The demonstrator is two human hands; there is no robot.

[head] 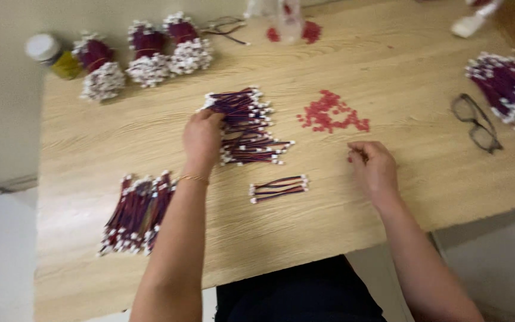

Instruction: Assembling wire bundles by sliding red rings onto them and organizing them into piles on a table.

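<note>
Two hands over counter (pixel 388 71) | near: small wire bunch (pixel 278 188) lying loose | right hand (pixel 375 167) grip curled narrow, contents hidden | left hand (pixel 202 138) grip closed on wire pile (pixel 247 128) | far: red caps (pixel 332 113) | risk: tugging could snag wires and scatter pile

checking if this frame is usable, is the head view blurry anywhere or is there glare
Head view: motion blur throughout, worst at the top edge and right, where the wire bundle smears; left hand and right hand are soft; light is even, no glare on the table.
</note>
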